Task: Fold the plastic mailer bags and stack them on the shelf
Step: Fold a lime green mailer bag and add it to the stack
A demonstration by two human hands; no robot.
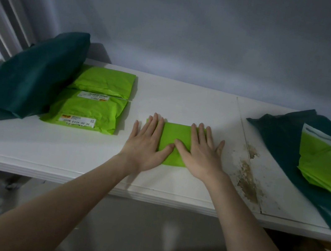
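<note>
A small folded lime-green mailer bag (176,134) lies flat on the white shelf (185,106) in the middle. My left hand (147,142) presses on its left part with fingers straight and spread. My right hand (201,151) presses flat on its right part, and the two thumbs meet over the bag. To the left lie two folded green mailers, one with labels (87,111) and one behind it (106,80). At the right edge, unfolded green mailers (329,167) rest on a dark green bag (282,137).
A large dark green bag (25,76) leans at the left, against the wall. Brown stains (247,182) mark the shelf right of my hands, beside a seam in the surface. The shelf's front edge runs just under my wrists.
</note>
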